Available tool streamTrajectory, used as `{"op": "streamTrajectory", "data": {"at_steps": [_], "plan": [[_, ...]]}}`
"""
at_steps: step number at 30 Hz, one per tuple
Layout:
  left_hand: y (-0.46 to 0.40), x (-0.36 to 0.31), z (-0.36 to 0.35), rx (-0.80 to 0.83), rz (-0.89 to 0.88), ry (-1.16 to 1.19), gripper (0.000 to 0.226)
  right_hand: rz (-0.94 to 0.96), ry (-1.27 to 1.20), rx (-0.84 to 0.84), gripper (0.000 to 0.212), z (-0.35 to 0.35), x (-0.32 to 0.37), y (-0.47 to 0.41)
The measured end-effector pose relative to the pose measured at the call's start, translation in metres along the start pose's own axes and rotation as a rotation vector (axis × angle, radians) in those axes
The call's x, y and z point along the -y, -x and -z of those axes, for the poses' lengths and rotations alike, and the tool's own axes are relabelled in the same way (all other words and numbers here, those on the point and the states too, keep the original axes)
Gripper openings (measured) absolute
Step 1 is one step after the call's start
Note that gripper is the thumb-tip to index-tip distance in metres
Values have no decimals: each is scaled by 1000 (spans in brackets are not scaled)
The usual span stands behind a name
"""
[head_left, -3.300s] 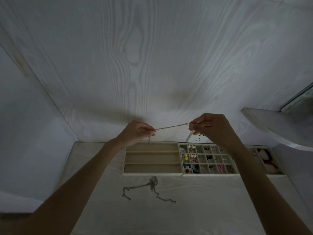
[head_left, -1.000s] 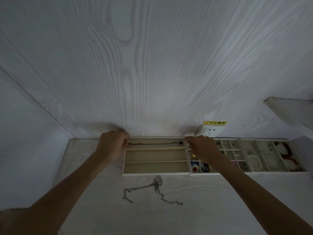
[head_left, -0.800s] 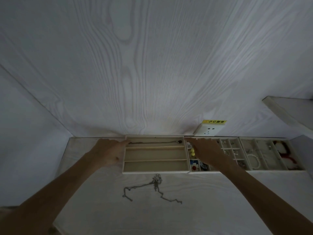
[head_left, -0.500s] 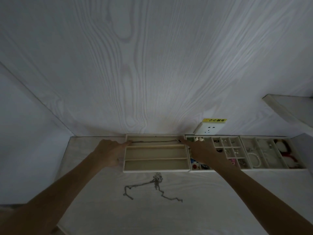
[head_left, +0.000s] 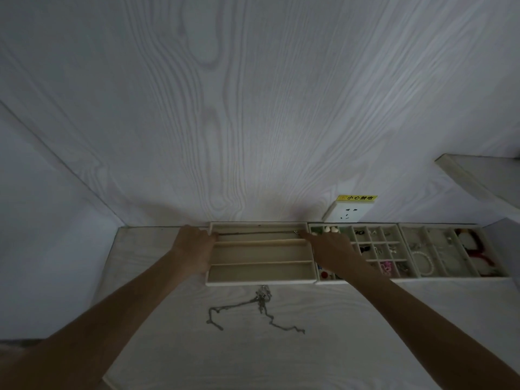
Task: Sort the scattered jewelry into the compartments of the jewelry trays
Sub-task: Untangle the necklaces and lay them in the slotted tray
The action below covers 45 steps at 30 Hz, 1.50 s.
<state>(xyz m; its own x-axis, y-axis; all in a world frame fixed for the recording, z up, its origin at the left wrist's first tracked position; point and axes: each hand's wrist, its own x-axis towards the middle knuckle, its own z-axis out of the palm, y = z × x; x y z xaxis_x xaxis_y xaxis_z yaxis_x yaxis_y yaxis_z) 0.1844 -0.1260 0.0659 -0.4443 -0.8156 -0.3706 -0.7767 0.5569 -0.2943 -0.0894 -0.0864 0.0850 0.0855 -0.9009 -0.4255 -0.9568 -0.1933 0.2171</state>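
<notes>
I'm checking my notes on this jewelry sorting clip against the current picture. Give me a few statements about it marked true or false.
1. A thin chain lies stretched along the farthest slot of the three-slot tray. True.
2. The two nearer slots of that tray hold bracelets. False: they look empty.
3. A tangle of chains lies on the table in front of the trays. True.
4. The left hand is lifting that tangle. False: it rests at the tray's left edge.
5. The right hand reaches toward the chain's right end. True.
</notes>
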Motion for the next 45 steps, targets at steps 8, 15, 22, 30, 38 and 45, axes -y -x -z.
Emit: {"op": "streamTrajectory", "data": {"at_steps": [8, 15, 22, 30, 38, 45], "plan": [[1, 3, -2, -35, 25, 72, 46, -68, -201, 96, 57, 2, 1, -6], [2, 6, -3, -62, 54, 173, 44, -99, -234, 65, 56, -4, 0, -13], [-1, 8, 0, -56, 59, 167, 39, -101, -230, 41, 52, -5, -1, -15], [2, 6, -1, -115, 57, 249, 44, -81, -283, 11, 49, -2, 0, -14], [1, 9, -8, -71, 44, 266, 44, -61, -284, 42, 51, -4, -1, -18], [19, 10, -4, -192, 164, 522, 37, -46, -308, -126, 35, 14, 5, 7]]}}
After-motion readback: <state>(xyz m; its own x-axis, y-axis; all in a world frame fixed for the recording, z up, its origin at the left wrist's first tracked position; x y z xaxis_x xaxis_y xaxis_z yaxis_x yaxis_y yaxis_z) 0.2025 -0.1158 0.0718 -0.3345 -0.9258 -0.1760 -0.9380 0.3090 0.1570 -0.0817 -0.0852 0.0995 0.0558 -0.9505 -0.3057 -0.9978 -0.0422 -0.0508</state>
